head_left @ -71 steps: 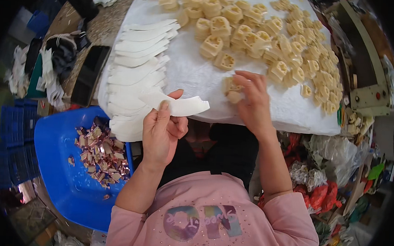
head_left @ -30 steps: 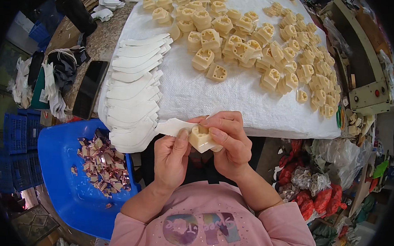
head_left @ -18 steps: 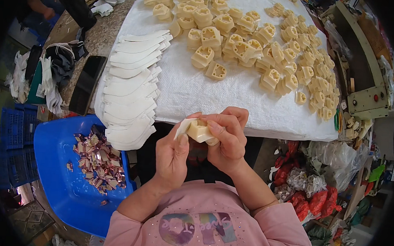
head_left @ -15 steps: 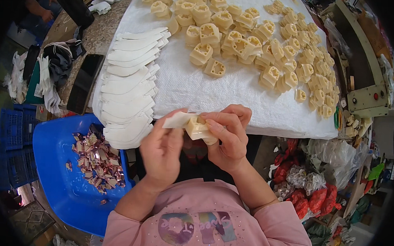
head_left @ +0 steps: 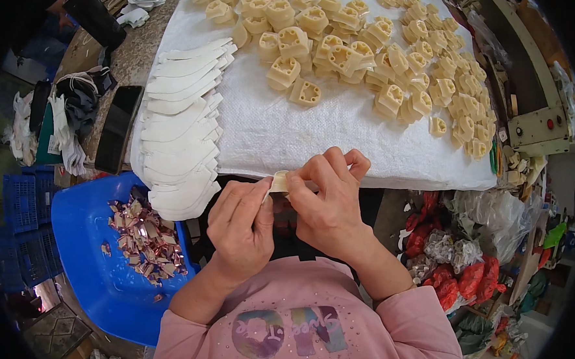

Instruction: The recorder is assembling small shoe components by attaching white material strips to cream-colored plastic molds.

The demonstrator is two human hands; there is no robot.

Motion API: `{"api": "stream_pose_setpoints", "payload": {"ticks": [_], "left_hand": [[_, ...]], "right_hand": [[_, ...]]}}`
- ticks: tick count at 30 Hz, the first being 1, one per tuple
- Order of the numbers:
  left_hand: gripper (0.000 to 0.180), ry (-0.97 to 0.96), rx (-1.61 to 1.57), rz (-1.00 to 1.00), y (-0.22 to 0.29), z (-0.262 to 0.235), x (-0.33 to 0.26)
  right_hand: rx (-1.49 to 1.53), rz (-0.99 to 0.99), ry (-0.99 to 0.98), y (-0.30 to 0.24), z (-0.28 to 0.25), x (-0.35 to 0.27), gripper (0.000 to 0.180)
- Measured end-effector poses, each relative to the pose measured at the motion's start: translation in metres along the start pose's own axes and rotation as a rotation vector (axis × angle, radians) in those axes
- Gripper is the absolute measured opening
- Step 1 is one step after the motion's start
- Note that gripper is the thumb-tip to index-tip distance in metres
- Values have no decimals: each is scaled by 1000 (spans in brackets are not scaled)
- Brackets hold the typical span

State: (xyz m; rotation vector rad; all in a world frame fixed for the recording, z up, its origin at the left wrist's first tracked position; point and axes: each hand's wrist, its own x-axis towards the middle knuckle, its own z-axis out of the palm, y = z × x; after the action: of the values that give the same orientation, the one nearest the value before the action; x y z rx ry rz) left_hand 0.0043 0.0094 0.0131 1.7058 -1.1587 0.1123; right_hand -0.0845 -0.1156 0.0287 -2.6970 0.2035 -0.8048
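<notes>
Head view — both hands, left hand (head_left: 240,232) and right hand (head_left: 328,201), pinch one cream block (head_left: 279,181) between curled fingers.

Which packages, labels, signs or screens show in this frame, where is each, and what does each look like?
Phone: dark blank screen, flat on the stone counter left of the white cloth; slim black rectangle.
Control panel: on the cream machine at the right edge; a red button and a dark knob.
Plastic bags: red and clear, bunched on the floor at lower right.
Foil scraps: pinkish, shiny, piled in the blue tub.
</notes>
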Motion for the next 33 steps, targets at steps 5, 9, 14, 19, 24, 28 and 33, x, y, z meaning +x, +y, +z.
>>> {"api": "stream_pose_setpoints", "payload": {"ticks": [5,9,14,19,24,28,33], "left_hand": [[25,-28,-60,-30,1,-3,0],[19,22,-388,-284,-11,2,-5],[11,-12,-509,-240,-14,6,0],[12,6,-184,78,-10,7,11],[13,-34,-212,-5,-12,5,4],[10,44,-237,55,-7,1,5],[27,92,-189,125,-21,-7,4]], "right_hand": [[112,18,54,12,10,-3,27],[431,50,57,14,9,-6,26],[606,68,14,14,-2,-6,26],[555,16,-155,11,-6,-2,28],[575,-35,-168,12,0,-5,32],[526,-82,84,15,6,-7,36],[365,-129,16,8,-2,3,30]]}}
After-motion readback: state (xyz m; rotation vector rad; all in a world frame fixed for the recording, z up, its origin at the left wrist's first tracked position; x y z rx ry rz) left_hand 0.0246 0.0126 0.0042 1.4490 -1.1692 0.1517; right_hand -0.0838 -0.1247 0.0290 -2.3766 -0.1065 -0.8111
